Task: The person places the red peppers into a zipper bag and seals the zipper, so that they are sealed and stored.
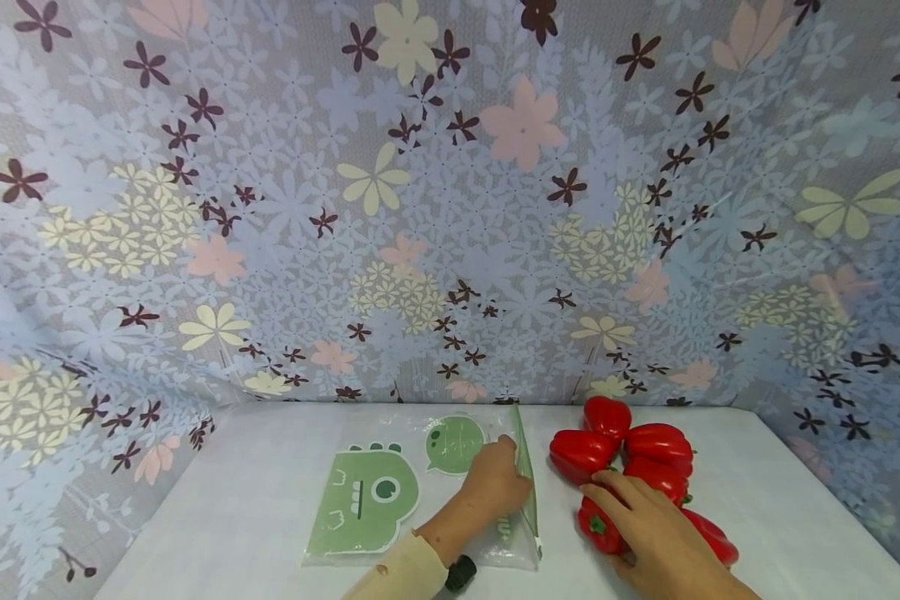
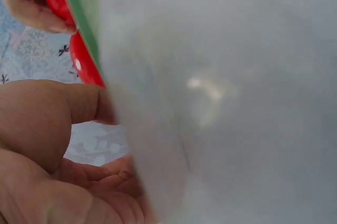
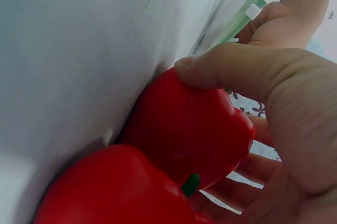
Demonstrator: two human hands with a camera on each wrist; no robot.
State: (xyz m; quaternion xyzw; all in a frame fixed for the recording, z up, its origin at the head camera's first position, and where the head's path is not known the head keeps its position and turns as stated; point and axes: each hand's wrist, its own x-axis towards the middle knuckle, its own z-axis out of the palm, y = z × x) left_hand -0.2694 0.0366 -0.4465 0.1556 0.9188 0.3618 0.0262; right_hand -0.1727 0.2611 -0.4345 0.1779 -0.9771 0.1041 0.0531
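Head view: right hand [image 1: 656,533], lower right, grips a probably light, slick red pepper [image 1: 602,540], best held round its sides; left hand [image 1: 495,479] pinches the bag [image 1: 420,487].

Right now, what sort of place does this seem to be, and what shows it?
Probably a staged tabletop workspace: a flower-patterned backdrop rises behind a white table, where red peppers lie grouped.

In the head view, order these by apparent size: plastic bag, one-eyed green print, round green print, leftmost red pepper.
1. Plastic bag
2. One-eyed green print
3. Round green print and leftmost red pepper: too alike to rank.
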